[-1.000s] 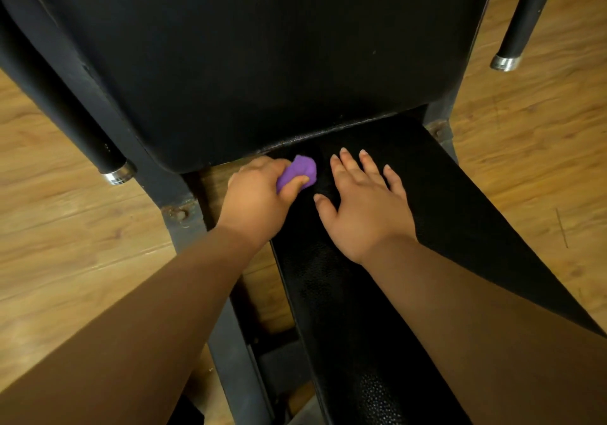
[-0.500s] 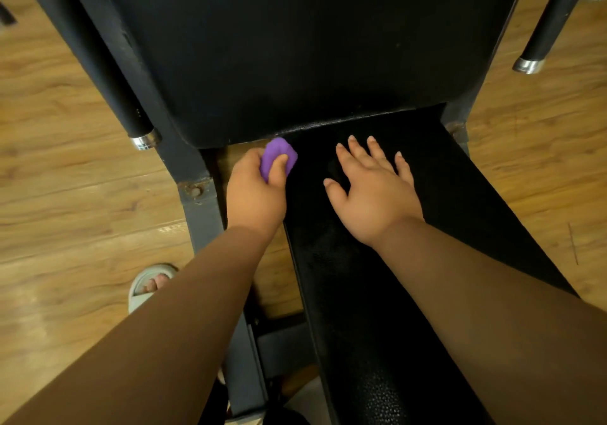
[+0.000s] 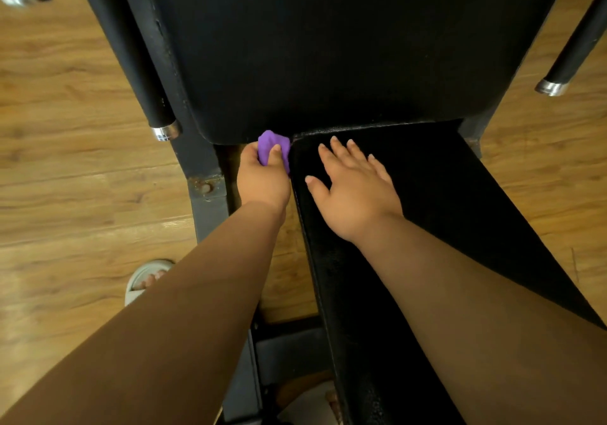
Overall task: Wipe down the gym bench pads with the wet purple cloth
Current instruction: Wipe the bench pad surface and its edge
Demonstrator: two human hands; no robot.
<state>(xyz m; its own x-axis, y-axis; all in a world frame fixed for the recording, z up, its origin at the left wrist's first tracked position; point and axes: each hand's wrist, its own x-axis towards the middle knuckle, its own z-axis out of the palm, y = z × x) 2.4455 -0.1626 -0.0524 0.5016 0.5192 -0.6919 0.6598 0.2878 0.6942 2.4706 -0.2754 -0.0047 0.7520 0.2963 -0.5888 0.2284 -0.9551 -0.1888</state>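
Purple cloth (image 3: 271, 145), bunched into a small wad, gripped in left hand (image 3: 264, 180) with the thumb laid across its near face and fingers curled round its left side. Sits at far left corner of black seat surface (image 3: 460, 201), pressed to that corner's edge and up against lower rim of black back pad (image 3: 328, 47). Left hand itself off the left edge of the surface, over the gap between it and grey steel frame (image 3: 210, 217).

Right hand (image 3: 356, 194) flat on the surface near its far edge, palm down, fingers straight and slightly spread, thumb angled out toward the cloth. Holds nothing. Close to left hand, not touching it.

Back pad steep above far edge of the surface, filling upper middle of view. Rusty bolt (image 3: 205, 189) on frame plate just left of left hand. Black bars with chrome end caps on either side of back pad: left handle bar (image 3: 131, 47) close along the frame, right handle bar (image 3: 573, 50) out by the right side. Wood-grain floor (image 3: 82, 178) under it all. Toes in a pale sandal (image 3: 144, 277) on the floor, left of left forearm.
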